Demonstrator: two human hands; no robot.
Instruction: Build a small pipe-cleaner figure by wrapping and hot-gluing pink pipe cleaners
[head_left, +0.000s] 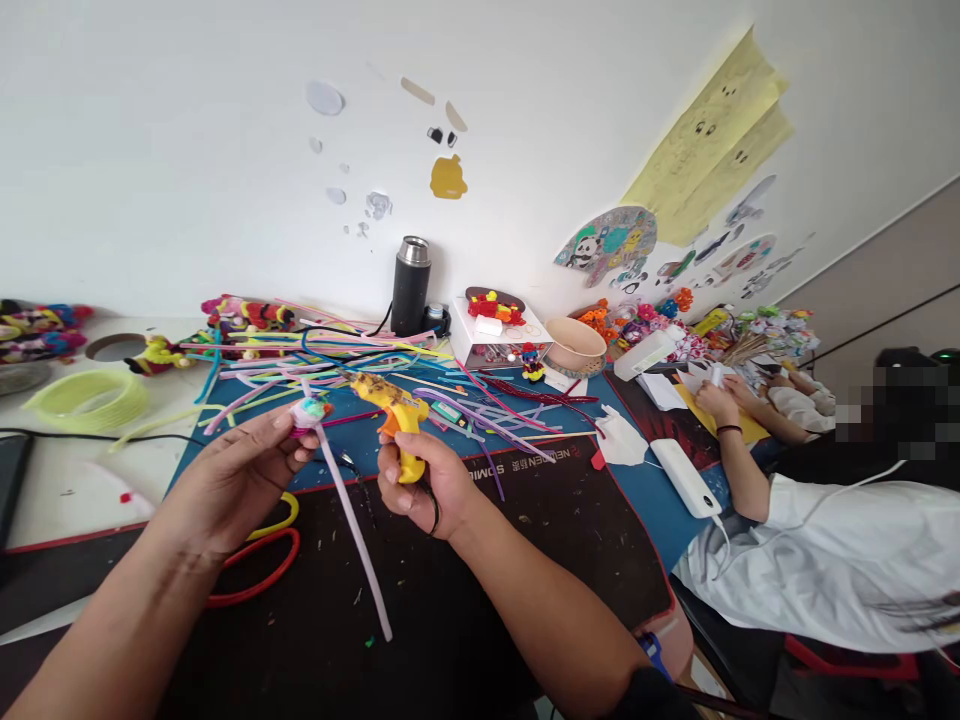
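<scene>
Between the fingertips of my left hand (247,465) is a small multicoloured pipe-cleaner piece (307,412), white, green and pink. A pale lilac pipe cleaner (352,540) slants down from it over the black mat. My right hand (431,475) is wrapped round the handle of a yellow glue gun (401,415). The gun's dark, stained nozzle points left, close to the small piece; whether they touch I cannot tell. Under my left wrist lie scissors with red and yellow handles (262,570), their blade showing at far left.
Many coloured pipe cleaners (337,355) lie heaped behind my hands. Beyond them stand a black thermos (411,288), a white box (499,335) and a round beige bowl (576,345). A white power bank (684,478) lies at right, near a seated person in a white shirt (840,560) handling paper.
</scene>
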